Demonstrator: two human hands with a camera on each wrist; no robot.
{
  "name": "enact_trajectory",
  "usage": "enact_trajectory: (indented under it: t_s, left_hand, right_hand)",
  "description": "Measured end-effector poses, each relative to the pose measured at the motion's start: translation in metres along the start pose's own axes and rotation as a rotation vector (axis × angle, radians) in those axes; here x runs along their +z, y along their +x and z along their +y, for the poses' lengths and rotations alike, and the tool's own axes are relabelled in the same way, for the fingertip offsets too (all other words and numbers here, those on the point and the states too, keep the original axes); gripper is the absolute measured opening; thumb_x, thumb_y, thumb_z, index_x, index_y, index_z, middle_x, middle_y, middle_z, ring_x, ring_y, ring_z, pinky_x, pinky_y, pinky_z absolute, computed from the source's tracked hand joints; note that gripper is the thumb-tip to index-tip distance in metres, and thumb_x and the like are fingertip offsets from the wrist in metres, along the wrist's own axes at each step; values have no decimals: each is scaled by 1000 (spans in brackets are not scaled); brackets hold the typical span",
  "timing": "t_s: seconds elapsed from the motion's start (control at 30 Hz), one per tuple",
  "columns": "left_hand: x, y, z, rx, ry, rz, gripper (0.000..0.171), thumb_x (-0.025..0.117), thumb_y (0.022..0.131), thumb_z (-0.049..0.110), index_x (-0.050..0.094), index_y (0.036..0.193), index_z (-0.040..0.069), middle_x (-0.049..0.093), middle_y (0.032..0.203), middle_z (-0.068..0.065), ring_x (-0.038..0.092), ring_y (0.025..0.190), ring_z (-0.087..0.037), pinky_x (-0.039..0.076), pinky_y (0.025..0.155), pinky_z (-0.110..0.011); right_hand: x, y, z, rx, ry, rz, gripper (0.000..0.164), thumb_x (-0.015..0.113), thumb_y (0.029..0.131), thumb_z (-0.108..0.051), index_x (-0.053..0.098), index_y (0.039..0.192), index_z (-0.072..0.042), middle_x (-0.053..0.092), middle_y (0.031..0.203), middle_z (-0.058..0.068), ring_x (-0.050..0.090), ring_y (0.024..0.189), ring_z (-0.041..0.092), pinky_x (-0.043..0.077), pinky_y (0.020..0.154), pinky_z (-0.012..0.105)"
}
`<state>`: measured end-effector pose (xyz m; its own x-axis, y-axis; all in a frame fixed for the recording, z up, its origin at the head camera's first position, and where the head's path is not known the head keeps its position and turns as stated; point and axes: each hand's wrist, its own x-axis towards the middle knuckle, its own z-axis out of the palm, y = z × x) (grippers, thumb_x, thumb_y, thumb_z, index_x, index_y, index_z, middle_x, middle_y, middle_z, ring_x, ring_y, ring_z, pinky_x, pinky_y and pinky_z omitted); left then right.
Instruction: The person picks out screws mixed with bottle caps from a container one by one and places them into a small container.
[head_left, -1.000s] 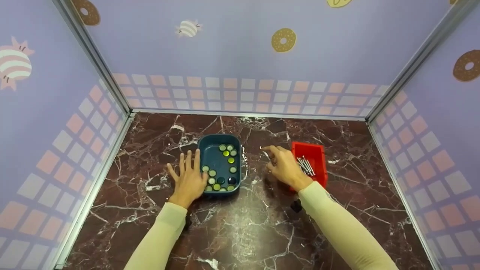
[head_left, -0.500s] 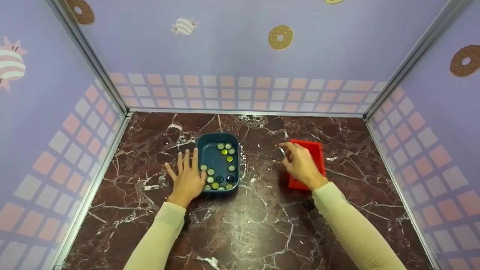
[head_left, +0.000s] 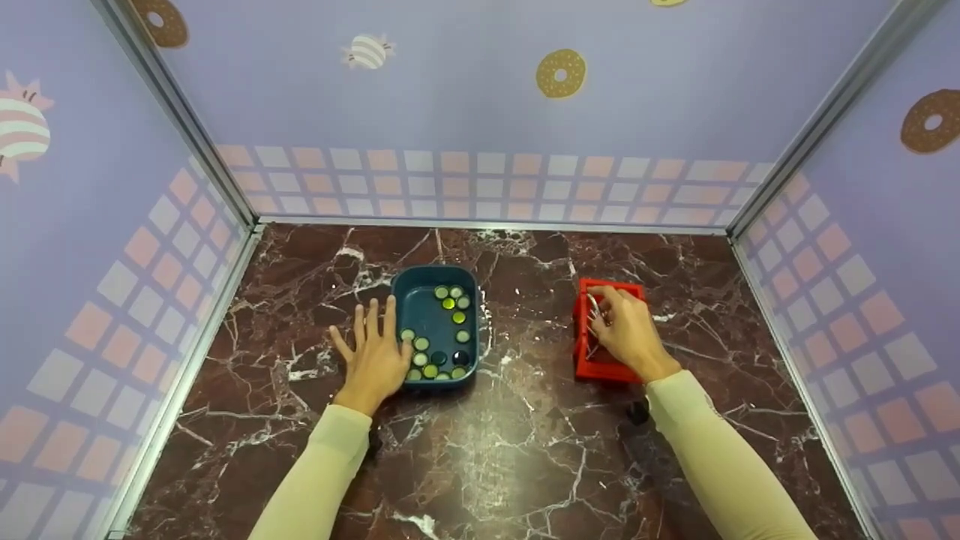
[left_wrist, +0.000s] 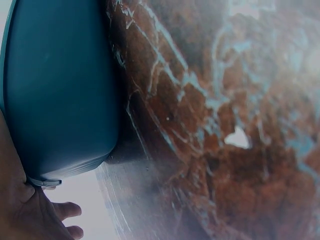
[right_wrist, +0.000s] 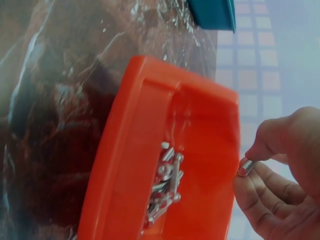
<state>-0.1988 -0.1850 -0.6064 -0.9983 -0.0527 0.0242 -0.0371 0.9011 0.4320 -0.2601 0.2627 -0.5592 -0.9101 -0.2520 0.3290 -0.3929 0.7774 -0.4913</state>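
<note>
A teal rectangular tray [head_left: 427, 311] with round green and dark discs [head_left: 459, 317] in it stands left of centre. My left hand [head_left: 375, 367] lies at its left side with fingers spread and straight, thumb over the rim. In the left wrist view the tray's outer wall [left_wrist: 60, 85] fills the left side. My right hand [head_left: 630, 330] is above the red bin [head_left: 607, 371], pinching a silver bolt [right_wrist: 245, 168] between thumb and fingers. Several loose bolts [right_wrist: 165, 185] lie on the bin's floor in the right wrist view.
Dark red marbled tabletop [head_left: 517, 420] lies under both containers and between them. Lilac panels with pink and white squares [head_left: 491, 176] wall it off at the back and both sides, joined by metal edge strips [head_left: 487, 225].
My right hand, with the bolt pinched, has moved right from beside the red bin to over it. The left hand has stayed at the tray.
</note>
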Motion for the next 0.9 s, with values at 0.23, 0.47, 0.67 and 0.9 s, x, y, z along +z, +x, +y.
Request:
enact_trajectory:
  t_s: [0.23,0.47,0.67,0.9]
  left_hand:
    - [2,-1,1,5,4,1,81,55,120,34,17,189,15,17,195,-25,7,183,-52,-10,135,-91]
    - [2,0,2,13,8,11,81,55,119,33,18,189,15,18,195,-25,9,183,-52,-8,135,-91]
    - [2,1,2,17,11,17,81,56,119,32,19,189,15,19,194,-26,9,183,-52,-7,135,-91]
    - [0,1,-1,8,8,0,84,56,119,34,14,189,15,16,195,-26,6,183,-52,-11,135,-91]
  right_hand:
    - [0,-7,10,66,-75,1,52,79,93,5,74,145,1,79,107,25,78,91,43,66,80,60]
    - [0,-9,13,74,-134,-4,47,84,93,5,76,139,2,77,114,31,78,96,52,66,84,68]
    - [2,-12,12,98,-98,-12,43,81,94,4,78,137,2,78,116,31,78,99,50,67,88,65]
    - [4,-18,10,49,-47,38,38,80,95,5,79,132,3,79,112,28,79,100,47,67,89,63]
